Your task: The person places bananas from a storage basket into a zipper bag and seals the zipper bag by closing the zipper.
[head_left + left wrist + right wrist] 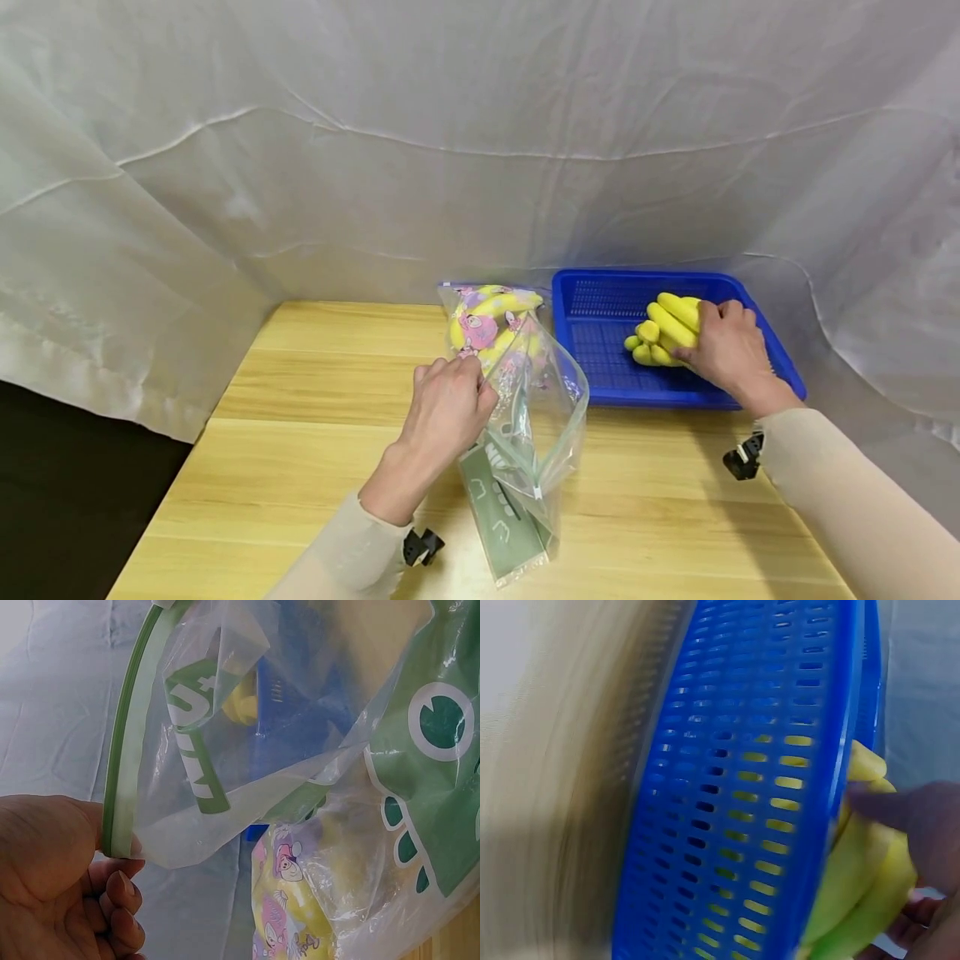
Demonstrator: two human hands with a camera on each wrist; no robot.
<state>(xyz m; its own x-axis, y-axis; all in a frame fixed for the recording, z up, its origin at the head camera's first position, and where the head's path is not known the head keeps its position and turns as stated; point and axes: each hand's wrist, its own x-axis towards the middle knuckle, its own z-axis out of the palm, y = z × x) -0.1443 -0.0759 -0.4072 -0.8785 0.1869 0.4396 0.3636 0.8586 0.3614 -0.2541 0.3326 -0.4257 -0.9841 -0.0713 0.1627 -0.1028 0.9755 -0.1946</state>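
My left hand point(450, 400) pinches the rim of a clear zip bag point(551, 417) with green print and a green zip strip. In the left wrist view, thumb and finger hold the end of that strip point(120, 742), and the bag's mouth gapes. Over in the blue basket point(615, 392), my right hand point(731, 350) grips a bunch of bananas point(671, 329). The right wrist view shows the thumb across the bananas point(862, 877), just behind the basket's slotted wall point(727, 787); some fingers are hidden there.
Behind the clear bag lies a second zip bag point(480, 321) with pink cartoon print and bananas inside, close to the basket's left side. A pale cloth curtain point(450, 208) hangs behind the wooden table point(300, 467).
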